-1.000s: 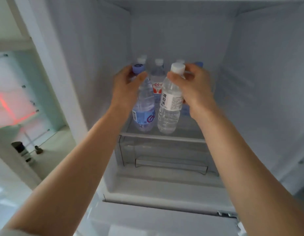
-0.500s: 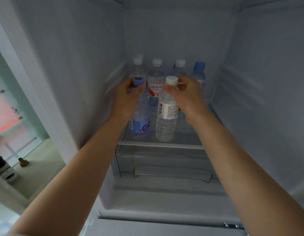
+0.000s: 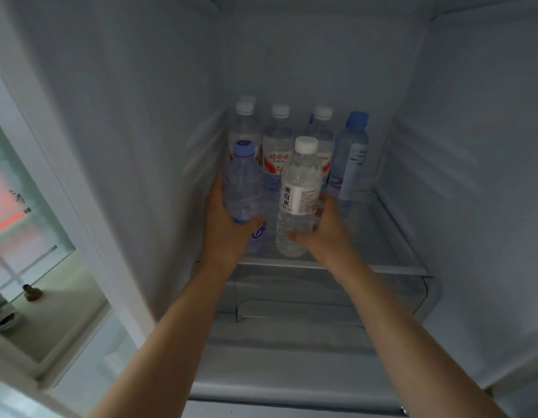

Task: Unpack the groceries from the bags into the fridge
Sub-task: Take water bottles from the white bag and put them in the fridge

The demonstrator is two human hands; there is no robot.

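Both arms reach into the open fridge. My left hand (image 3: 227, 227) grips the lower body of a blue-capped water bottle (image 3: 243, 188) standing at the left of the glass shelf (image 3: 379, 233). My right hand (image 3: 325, 230) holds the lower body of a white-capped bottle with a white label (image 3: 299, 188) beside it. Both bottles stand upright near the shelf's front. Behind them stands a row of several water bottles, two with red labels (image 3: 276, 158) and one tall blue-capped bottle (image 3: 350, 152) at the right.
A clear drawer (image 3: 322, 297) sits under the shelf. The fridge's white side walls close in left and right. Through the glass at the left, a floor with small dark objects (image 3: 32, 292) shows.
Both hands slid down from the bottle caps to the lower bodies. The two bottles moved further back on the shelf, closer to the rear row.
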